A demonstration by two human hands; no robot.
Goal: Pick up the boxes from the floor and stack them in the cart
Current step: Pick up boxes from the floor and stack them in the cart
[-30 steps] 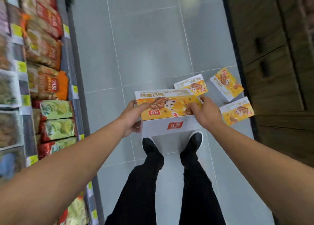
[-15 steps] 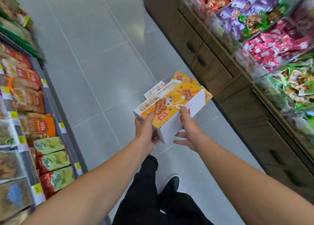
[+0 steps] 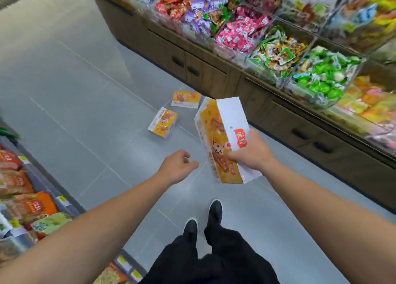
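My right hand (image 3: 249, 153) grips an orange and white snack box (image 3: 218, 133), held on end and tilted, well above the floor. My left hand (image 3: 179, 166) hangs free just left of the box, fingers loosely curled, holding nothing. Two more orange boxes lie on the grey tiled floor ahead: one (image 3: 162, 122) closer to me and one (image 3: 186, 99) further off beside the wooden cabinet. No cart is in view.
A wooden cabinet (image 3: 214, 73) with drawers runs along the right, topped by clear bins of wrapped sweets (image 3: 278, 48). Shelves of snack bags (image 3: 23, 204) line the left. My feet (image 3: 203, 219) stand on the tiled aisle floor (image 3: 85, 90) between them.
I have straightened up and the view has swung right. My left hand has let go of the box, which my right hand alone now holds, turned on end.
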